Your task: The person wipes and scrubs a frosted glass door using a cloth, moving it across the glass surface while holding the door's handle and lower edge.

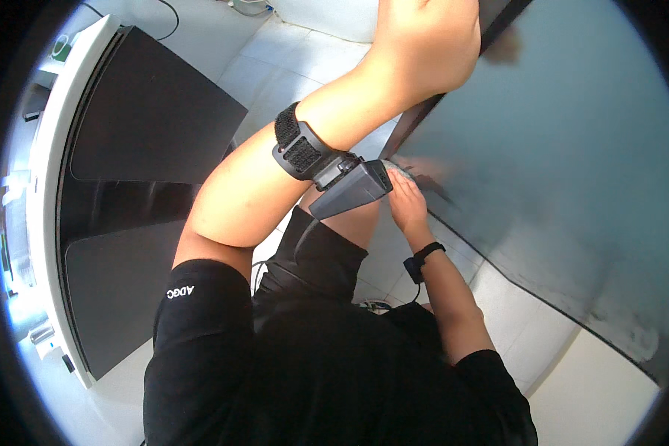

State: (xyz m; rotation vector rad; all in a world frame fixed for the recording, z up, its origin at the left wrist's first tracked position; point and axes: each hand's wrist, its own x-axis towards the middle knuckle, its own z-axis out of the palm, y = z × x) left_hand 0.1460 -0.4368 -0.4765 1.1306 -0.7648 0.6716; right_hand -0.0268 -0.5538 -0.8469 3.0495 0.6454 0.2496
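A large grey-blue glossy panel [572, 156] with a dark frame [415, 123] slants through the right half of the view. My left hand [431, 48] is at the upper end of the frame, closed in a fist-like bend against its edge; its fingertips are mostly hidden. Lower down, my right hand [407, 201] presses a greyish cloth [398, 170] to the panel near its lower corner. Its fingers lie close together over the cloth, which shows only in part. A faint reflection of the hand appears on the panel.
At left stands a white-edged unit [82, 149] with black panels [156, 119]. Light tiles [275, 63] cover the floor. A strap with a dark device [353, 189] circles my left forearm, and a smaller wristband device [421, 262] is on my right. A thin cable [299, 241] hangs between my arms.
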